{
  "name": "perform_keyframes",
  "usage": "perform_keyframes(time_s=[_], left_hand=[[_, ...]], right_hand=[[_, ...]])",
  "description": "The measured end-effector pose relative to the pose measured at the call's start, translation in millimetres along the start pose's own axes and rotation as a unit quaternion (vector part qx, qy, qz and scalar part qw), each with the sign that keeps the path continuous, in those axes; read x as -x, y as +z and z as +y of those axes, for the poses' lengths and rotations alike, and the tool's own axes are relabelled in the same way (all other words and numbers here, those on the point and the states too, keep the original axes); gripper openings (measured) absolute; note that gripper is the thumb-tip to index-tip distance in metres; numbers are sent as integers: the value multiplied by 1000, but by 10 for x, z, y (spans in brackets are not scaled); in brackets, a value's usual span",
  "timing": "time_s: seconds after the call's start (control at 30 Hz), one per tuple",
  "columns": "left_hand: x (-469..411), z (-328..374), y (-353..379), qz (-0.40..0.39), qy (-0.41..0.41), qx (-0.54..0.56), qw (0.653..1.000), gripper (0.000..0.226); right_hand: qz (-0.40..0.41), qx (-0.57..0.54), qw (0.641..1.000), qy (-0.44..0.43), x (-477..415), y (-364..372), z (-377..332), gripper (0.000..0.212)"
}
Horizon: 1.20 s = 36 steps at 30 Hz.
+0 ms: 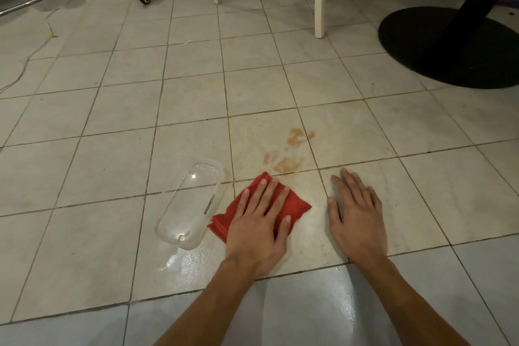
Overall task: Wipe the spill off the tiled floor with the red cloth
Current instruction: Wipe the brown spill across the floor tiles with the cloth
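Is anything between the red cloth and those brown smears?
Nothing visible: only bare tile separates the red cloth, under the left hand, from the brown smears. The clear plastic container lies off to its left, the right hand to its right.

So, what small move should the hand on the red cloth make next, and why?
Probably the left hand should slide the red cloth forward over the orange smears. It presses flat on the cloth, and the smears lie uncovered just beyond the cloth's far corner. The right hand rests flat on bare tile.
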<state>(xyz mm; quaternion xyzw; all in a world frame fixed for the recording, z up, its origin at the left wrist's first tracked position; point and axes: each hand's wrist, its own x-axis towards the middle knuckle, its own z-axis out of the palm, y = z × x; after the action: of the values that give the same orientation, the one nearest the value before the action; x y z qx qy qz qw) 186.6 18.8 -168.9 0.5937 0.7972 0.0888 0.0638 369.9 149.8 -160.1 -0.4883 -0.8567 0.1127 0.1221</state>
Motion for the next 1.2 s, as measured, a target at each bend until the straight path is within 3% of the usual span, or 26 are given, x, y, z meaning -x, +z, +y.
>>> perform_keyframes(time_s=[0.27, 0.57, 0.67, 0.87, 1.03, 1.2], left_hand=[[31, 349, 74, 1, -7, 22, 1000, 62], [-60, 263, 15, -9, -122, 27, 992, 68], [-277, 260, -15, -22, -104, 27, 994, 66], [-202, 280, 62, -3, 18, 9, 1000, 62], [-311, -43, -37, 1, -26, 12, 1000, 64], [-341, 244, 0, -17, -21, 16, 1000, 65]], right_hand=[[-7, 1, 1000, 0, -5, -43, -29, 60], [-14, 2, 1000, 27, 27, -80, -51, 57], [-16, 9, 999, 31, 57, -70, -47, 62], [-2, 10, 1000, 27, 29, -28, -25, 64], [4, -1, 1000, 26, -7, -26, -26, 63], [-5, 0, 1000, 30, 33, -19, 1, 65]])
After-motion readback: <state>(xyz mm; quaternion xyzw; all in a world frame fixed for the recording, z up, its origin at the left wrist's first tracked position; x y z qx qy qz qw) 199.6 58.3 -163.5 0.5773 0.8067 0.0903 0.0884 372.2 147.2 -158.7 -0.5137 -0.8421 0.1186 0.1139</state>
